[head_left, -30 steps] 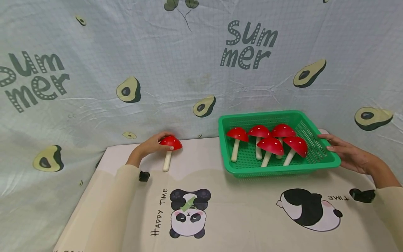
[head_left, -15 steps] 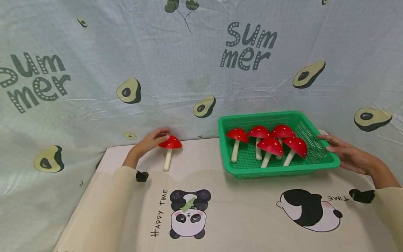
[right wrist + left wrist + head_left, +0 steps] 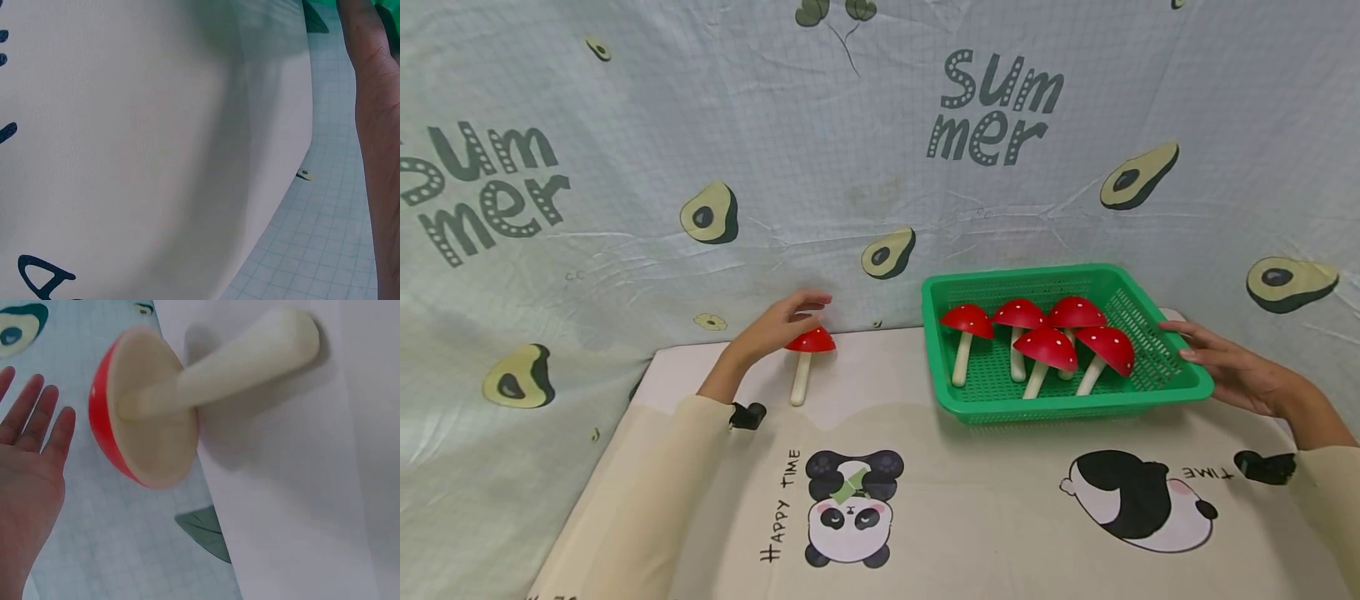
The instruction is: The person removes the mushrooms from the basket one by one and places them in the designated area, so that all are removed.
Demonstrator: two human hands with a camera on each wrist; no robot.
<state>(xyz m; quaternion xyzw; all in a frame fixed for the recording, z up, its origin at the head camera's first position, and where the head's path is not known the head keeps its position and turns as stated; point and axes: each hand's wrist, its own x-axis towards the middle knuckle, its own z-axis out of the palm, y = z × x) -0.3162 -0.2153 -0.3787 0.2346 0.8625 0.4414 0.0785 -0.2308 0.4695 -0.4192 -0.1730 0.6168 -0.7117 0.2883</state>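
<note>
In the head view my left hand (image 3: pixel 781 327) is over the red cap of a toy mushroom (image 3: pixel 802 379) at the table's back edge. The left wrist view shows the fingers of that hand (image 3: pixel 28 462) extended, a gap between them and the mushroom's cap (image 3: pixel 109 428); its pale stem points away from the hand. My right hand (image 3: pixel 1243 371) holds the right end of a green plastic basket (image 3: pixel 1000 407), two fingertips on its rim and the others hidden. Several similar mushrooms (image 3: pixel 1045 348) lie in the basket. The right wrist view shows mainly this hand's side (image 3: pixel 378 106).
A white cloth with panda prints (image 3: pixel 850 533) covers the table. Behind it hangs a pale curtain (image 3: pixel 820 150) printed with avocados and lettering. The basket stands at the back right, close to the curtain.
My left hand has let go of the mushroom's cap, drawn back left, then come up and right above it. The mushroom stays in place. My right hand stays at the basket.
</note>
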